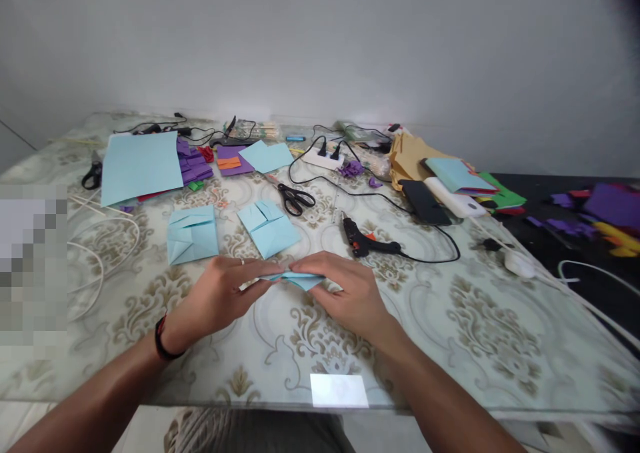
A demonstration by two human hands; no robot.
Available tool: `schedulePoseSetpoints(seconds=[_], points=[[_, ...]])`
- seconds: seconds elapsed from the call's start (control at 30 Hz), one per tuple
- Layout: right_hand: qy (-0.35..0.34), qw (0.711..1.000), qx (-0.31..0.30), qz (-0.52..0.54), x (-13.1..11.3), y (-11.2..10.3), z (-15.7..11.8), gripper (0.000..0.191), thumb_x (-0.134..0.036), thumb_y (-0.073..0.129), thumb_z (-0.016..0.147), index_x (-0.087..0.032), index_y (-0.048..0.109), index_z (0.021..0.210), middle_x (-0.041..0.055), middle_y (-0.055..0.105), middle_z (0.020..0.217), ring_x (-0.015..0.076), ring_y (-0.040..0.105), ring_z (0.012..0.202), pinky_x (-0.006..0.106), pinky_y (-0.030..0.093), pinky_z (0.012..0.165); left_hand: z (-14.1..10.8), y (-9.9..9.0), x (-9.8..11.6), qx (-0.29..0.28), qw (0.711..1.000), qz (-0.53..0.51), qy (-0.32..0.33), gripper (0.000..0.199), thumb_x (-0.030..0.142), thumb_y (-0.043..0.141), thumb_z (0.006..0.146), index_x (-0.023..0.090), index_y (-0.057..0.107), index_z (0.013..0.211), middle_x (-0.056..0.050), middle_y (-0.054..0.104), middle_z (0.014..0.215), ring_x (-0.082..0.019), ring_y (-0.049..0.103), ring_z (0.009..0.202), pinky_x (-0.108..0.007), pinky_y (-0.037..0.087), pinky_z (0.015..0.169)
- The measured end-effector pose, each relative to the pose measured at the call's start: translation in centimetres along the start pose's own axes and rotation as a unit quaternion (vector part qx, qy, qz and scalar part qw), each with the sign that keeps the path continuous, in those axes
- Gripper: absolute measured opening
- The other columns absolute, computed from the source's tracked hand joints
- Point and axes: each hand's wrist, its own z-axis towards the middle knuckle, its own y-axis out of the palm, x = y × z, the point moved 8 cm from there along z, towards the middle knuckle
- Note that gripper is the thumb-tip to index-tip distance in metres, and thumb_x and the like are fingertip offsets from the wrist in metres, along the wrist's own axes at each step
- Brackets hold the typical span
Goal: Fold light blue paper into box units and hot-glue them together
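— Holding anything?
— Yes, a folded blue paper (300, 279), near the middle of the bench (225, 359). Left hand (220, 296) pinches its left end, right hand (353, 293) its right end.
— How far open?
— Both nearly closed, fingers on the far side, thumbs nearer, just the paper between.
— Paper touching the bench?
— Hard to say, the fingers cover much of it.
— What's just beyond?
— A squarish folded piece (193, 235) on the left, a tilted folded piece (269, 229) right of it, both light blue, lying flat. Black scissors (296, 199) just behind the tilted one. Glue gun (364, 243) off to the right.
— Farther back?
— Large pale-blue sheet (141, 166) left, white power strip (320, 161) centre, black phone (425, 203) right.
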Motion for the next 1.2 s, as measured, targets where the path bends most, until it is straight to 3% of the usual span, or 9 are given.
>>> schedulePoseSetpoints(seconds=[0.17, 0.43, 0.63, 0.77, 0.93, 1.2], points=[[-0.022, 1.000, 0.002, -0.014, -0.4, 0.4, 0.0, 0.025, -0.008, 0.061, 0.092, -0.023, 0.078, 0.103, 0.0043, 0.082, 0.094, 0.0192, 0.078, 0.084, 0.031, 0.063, 0.076, -0.1, 0.5, 0.3, 0.005, 0.999, 0.017, 0.029, 0.022, 0.018, 0.067, 0.097, 0.022, 0.076, 0.117, -0.003, 0.084, 0.106, -0.020, 0.081, 0.089, -0.027, 0.062, 0.077], [-0.053, 0.997, -0.004, -0.064, -0.5, 0.6, -0.3, 0.016, -0.014, 0.061, 0.099, -0.018, 0.077, 0.098, 0.0056, 0.082, 0.090, 0.0189, 0.078, 0.083, 0.031, 0.063, 0.078, -0.1, 0.8, 0.9, 0.007, 0.998, 0.035, 0.053, 0.017, 0.022, 0.070, 0.097, 0.018, 0.075, 0.113, -0.004, 0.084, 0.102, -0.018, 0.081, 0.082, -0.024, 0.061, 0.073], [-0.005, 0.999, 0.014, -0.037, -0.1, -0.4, 0.0, 0.006, -0.021, 0.073, 0.095, -0.018, 0.078, 0.097, 0.0053, 0.082, 0.090, 0.0192, 0.078, 0.081, 0.030, 0.062, 0.076, 0.3, -0.5, 1.3, 0.041, 0.998, 0.032, 0.038, 0.011, 0.017, 0.069, 0.095, 0.016, 0.076, 0.103, -0.003, 0.084, 0.092, -0.013, 0.078, 0.069, -0.019, 0.057, 0.063], [0.021, 0.999, 0.025, -0.031, 0.3, -0.7, -0.1, 0.006, -0.020, 0.073, 0.094, -0.020, 0.079, 0.095, 0.0037, 0.083, 0.090, 0.0187, 0.078, 0.080, 0.030, 0.062, 0.076, 0.5, -1.0, 1.2, 0.054, 0.998, 0.026, 0.017, 0.008, 0.015, 0.070, 0.091, 0.016, 0.075, 0.098, -0.002, 0.082, 0.088, -0.015, 0.078, 0.074, -0.020, 0.058, 0.070], [-0.034, 0.998, 0.030, -0.041, -0.5, -0.6, -0.1, 0.010, -0.022, 0.068, 0.098, -0.019, 0.077, 0.096, 0.0042, 0.082, 0.088, 0.0176, 0.079, 0.078, 0.028, 0.063, 0.074, 0.5, -0.5, 1.4, 0.037, 0.998, 0.015, 0.043, 0.014, 0.023, 0.070, 0.096, 0.018, 0.075, 0.108, -0.005, 0.084, 0.098, -0.017, 0.081, 0.082, -0.022, 0.061, 0.072], [-0.076, 0.993, 0.026, -0.088, -1.4, -0.5, -0.3, 0.016, -0.018, 0.061, 0.102, -0.018, 0.076, 0.096, 0.0042, 0.082, 0.085, 0.0181, 0.080, 0.083, 0.028, 0.065, 0.077, 0.3, -0.8, 2.0, 0.059, 0.993, 0.066, 0.083, 0.011, 0.020, 0.066, 0.098, 0.017, 0.077, 0.100, -0.005, 0.085, 0.091, -0.018, 0.082, 0.080, -0.023, 0.064, 0.071]])
